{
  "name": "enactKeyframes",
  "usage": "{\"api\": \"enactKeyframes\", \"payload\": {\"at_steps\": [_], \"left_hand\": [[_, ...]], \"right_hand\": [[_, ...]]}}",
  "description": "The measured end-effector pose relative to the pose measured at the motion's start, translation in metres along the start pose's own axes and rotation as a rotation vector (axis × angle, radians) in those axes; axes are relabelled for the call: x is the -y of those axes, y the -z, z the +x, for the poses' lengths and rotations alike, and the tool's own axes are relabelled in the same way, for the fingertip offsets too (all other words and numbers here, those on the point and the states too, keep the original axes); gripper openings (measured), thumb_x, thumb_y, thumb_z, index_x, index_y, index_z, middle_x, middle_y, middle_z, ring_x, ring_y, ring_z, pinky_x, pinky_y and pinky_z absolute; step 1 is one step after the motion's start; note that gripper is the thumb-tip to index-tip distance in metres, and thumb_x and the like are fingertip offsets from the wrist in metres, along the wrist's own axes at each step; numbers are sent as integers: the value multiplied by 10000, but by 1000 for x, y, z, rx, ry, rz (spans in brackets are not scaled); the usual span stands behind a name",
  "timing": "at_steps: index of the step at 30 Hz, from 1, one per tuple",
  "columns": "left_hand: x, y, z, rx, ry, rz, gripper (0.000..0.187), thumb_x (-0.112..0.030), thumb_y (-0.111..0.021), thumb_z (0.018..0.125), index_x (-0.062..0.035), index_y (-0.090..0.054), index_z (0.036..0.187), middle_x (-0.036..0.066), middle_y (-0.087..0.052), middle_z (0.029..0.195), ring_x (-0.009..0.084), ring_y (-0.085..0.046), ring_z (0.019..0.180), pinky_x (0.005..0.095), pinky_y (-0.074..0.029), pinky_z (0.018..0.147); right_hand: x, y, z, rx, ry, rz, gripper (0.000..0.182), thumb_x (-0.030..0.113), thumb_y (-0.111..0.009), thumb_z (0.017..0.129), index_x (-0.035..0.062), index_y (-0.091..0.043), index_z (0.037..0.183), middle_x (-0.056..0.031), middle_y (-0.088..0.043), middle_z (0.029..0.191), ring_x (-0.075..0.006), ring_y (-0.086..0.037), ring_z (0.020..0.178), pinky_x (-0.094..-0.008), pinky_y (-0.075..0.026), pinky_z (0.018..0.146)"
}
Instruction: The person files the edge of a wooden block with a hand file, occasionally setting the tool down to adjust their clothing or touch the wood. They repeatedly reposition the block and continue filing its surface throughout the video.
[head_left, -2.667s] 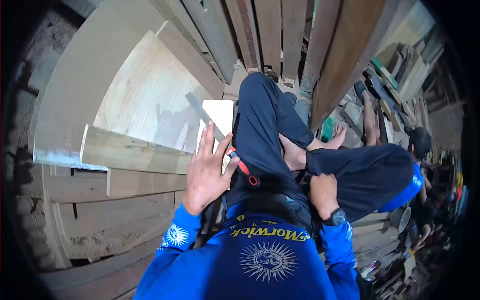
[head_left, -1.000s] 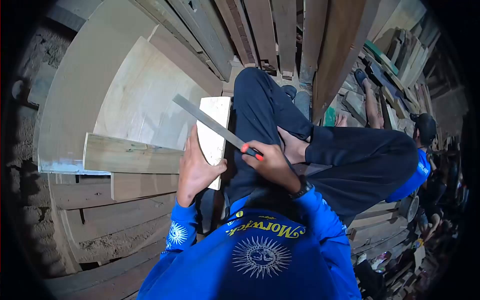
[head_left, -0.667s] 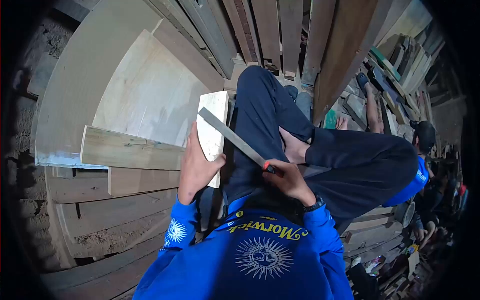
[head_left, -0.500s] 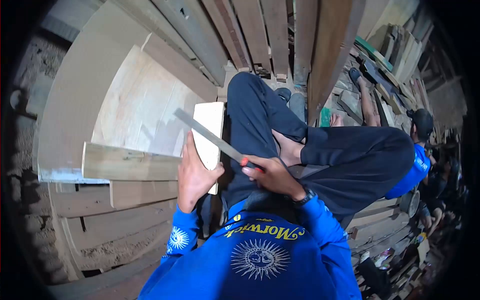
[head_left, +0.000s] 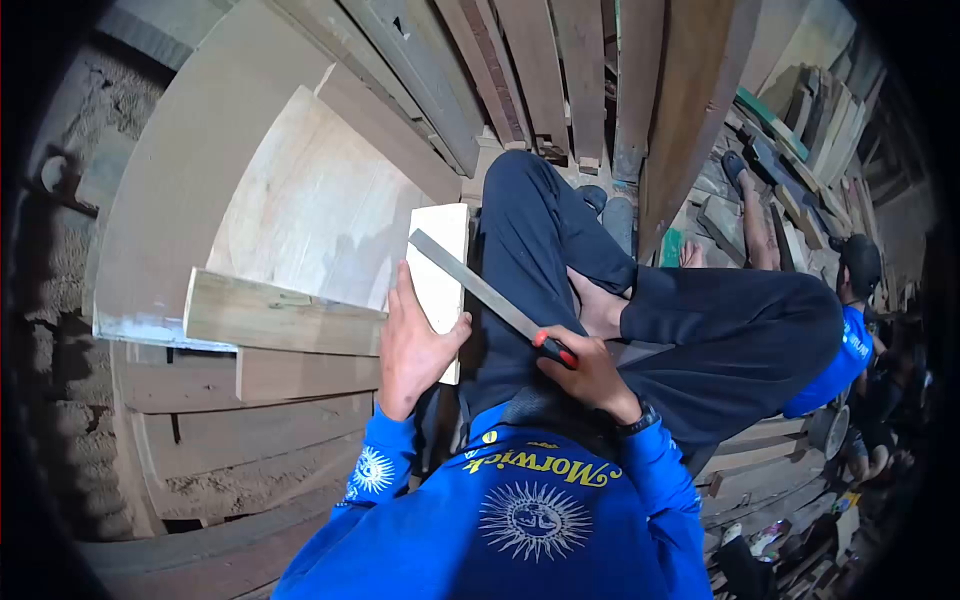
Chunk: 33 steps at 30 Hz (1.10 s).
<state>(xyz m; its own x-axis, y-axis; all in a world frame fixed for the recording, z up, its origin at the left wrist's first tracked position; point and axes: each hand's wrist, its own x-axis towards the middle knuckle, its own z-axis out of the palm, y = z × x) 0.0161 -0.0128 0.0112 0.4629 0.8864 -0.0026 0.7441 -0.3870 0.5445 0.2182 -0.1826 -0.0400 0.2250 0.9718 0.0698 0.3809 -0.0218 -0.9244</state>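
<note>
Left hand (head_left: 412, 345) flat against the near end of a pale wood block (head_left: 440, 270), fingers laid up its left edge, thumb spread across its face, pressing rather than pinching. Right hand (head_left: 588, 372) closed tight around the red handle of a flat metal file (head_left: 476, 288), grip pressed together on it. File blade angled up and left from the handle, its far end lying across the top right part of the block, touching the block's face.

Block standing on edge just beside the left thigh of dark trousers (head_left: 560, 260), legs folded, a bare foot (head_left: 598, 308) tucked near the file handle. Left of the block: 1 short plank (head_left: 280, 315) jutting sideways, its end meeting the left hand; behind it a broad curved wooden panel (head_left: 310, 195) and a wide arched board (head_left: 180, 190). More stacked boards (head_left: 250, 440) below the plank. Upright planks (head_left: 560, 70) leaning at the top. To the far right, another person in a blue shirt (head_left: 850, 335) seated among scrap timber (head_left: 790, 150), well apart from the hands.
</note>
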Motion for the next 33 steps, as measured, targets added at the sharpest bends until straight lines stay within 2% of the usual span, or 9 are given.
{"api": "enactKeyframes", "payload": {"at_steps": [1, 5, 10, 15, 16, 19, 23, 27, 33], "left_hand": [[3, -2, -1, 2, -16, 9, 1105, -342, -835, 808, 57, -210, 1627, 336, -486, 1468, 518, -545, 1311, 528, -478, 1080], [2, -2, 1, 35, 42, -55, 1101, -326, -829, 818, 85, -202, 1624, 352, -460, 1511, 508, -513, 1367, 510, -449, 1127], [11, -8, 4, -12, -12, -116, 1074, -321, -824, 832, 95, -214, 1613, 360, -410, 1572, 496, -449, 1444, 497, -404, 1179], [9, -5, 4, 4, -20, -86, 1081, -295, -815, 819, 73, -196, 1626, 353, -460, 1505, 509, -493, 1378, 515, -434, 1141], [-4, 4, 4, 92, 76, -125, 1053, -268, -796, 844, 85, -192, 1631, 343, -350, 1627, 471, -378, 1509, 462, -348, 1232], [-19, 10, 3, 118, 118, -68, 1058, -259, -794, 837, 81, -186, 1634, 341, -345, 1631, 463, -377, 1514, 461, -349, 1231], [4, -4, 4, -1, -38, -122, 1083, -267, -806, 805, 101, -192, 1618, 356, -444, 1506, 493, -488, 1388, 501, -429, 1148], [9, -8, 5, -5, -40, -139, 1066, -270, -812, 809, 98, -212, 1610, 365, -431, 1537, 491, -451, 1437, 486, -397, 1183], [6, -4, 5, 10, -12, -128, 1060, -275, -807, 808, 97, -218, 1607, 359, -435, 1535, 497, -463, 1416, 497, -413, 1165]], "right_hand": [[0, -4, 7, -39, 108, -15, 315, 173, -767, 918, 82, -681, 1207, -184, -707, 890, -373, -707, 808, -377, -525, 732], [26, -13, 57, 5, -83, -68, 271, 200, -753, 916, 74, -690, 1147, -231, -696, 794, -447, -704, 797, -485, -535, 684], [6, -14, 46, -50, 115, -132, 196, 119, -757, 898, 22, -713, 1063, -236, -662, 758, -423, -695, 725, -445, -520, 635], [-8, 15, 6, 26, 19, -124, 204, 67, -763, 862, 36, -700, 1054, -174, -684, 786, -378, -723, 745, -403, -532, 660], [-7, 14, 6, 26, 11, -119, 200, 66, -759, 865, 41, -701, 1056, -176, -687, 791, -378, -724, 750, -398, -530, 659], [1, -2, 23, -13, 25, -55, 201, 92, -733, 896, 50, -704, 1090, -200, -691, 799, -399, -717, 748, -415, -531, 661], [15, -20, 54, 1, -45, -129, 216, 112, -740, 905, 41, -700, 1104, -223, -694, 800, -410, -719, 756, -422, -534, 655], [-8, -18, 37, -53, 109, -77, 211, 131, -742, 905, 31, -693, 1084, -222, -695, 800, -414, -719, 757, -428, -537, 661], [-10, 13, -8, 13, -61, -55, 237, 95, -728, 853, 60, -708, 1086, -200, -664, 785, -415, -683, 739, -440, -512, 669]]}}
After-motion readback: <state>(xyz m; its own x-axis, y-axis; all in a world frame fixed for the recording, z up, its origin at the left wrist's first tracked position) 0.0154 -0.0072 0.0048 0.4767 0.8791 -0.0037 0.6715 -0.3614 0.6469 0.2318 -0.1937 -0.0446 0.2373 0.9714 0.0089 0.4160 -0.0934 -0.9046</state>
